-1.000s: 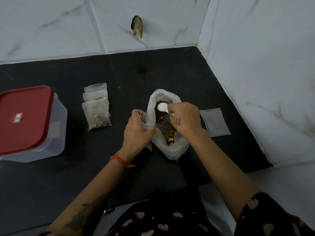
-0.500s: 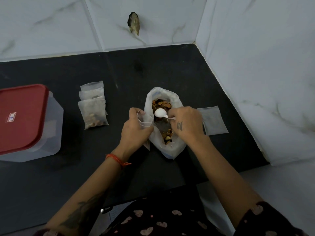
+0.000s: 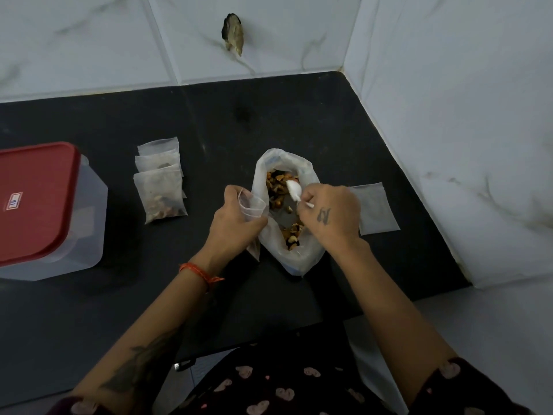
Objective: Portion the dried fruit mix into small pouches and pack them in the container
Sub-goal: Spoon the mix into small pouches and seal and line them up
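The left hand is pinching a small open pouch by its rim, mouth tilted up, touching the left wall of the large bag of dried fruit mix. Just right of it, the right hand is pinching a white spoon, its bowl lying up-left of the fingers over the mix, so the scoop is probably needing a short swing left. Farther left, filled pouches are lying near the closed container

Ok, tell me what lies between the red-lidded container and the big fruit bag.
In the head view, a stack of small pouches lies on the black counter between them.
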`<state>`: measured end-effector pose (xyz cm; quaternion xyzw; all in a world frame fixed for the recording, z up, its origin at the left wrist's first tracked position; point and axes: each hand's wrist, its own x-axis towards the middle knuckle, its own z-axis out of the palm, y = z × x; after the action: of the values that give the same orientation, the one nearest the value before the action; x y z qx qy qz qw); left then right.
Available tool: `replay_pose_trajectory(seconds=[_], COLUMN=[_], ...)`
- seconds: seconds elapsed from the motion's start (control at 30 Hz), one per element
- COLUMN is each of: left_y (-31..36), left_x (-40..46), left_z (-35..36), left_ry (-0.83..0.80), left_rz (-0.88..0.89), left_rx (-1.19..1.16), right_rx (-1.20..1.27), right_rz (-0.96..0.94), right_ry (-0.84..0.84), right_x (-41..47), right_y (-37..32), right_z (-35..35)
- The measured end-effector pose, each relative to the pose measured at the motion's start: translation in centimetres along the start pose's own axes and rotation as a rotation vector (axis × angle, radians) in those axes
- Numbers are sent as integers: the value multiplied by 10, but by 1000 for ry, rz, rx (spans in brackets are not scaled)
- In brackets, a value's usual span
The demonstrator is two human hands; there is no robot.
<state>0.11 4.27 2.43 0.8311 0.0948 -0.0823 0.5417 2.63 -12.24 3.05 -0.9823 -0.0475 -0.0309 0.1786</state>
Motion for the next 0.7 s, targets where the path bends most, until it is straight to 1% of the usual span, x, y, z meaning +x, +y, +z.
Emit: replay_pose_trajectory(seconds=[0.07,0.13,0.27,0.33,0.4,0.47,0.53,0.7], left_y=[-1,-1,-2,-2,-3,-3,-4,-4], left_x=[0,1,3,3,3,3,4,4], left_z=[0,1,1,0,0,0,0,0], left_ry=[-9,-13,-12,-10,-14,-18,-16,-17], left_rz=[-6,-3,-11,-14,-18,-22,-25,-25], left_rx=[-15,-11,-2,-16,-34,-47,-59,-85], right_rx=[-28,-53,-159,-162,-123,-43,-32,13], right_rz=[-20,-70,-161,-172,-149,-75,-12,22], right_ry=[63,75,-45,-63,-60,-17,23,-34], right_x=[7,15,16,11,7,3,1,-4], right_y=[0,-3,-9,-5,0,4,6,-3], right_z=[2,6,14,12,7,1,-2,8])
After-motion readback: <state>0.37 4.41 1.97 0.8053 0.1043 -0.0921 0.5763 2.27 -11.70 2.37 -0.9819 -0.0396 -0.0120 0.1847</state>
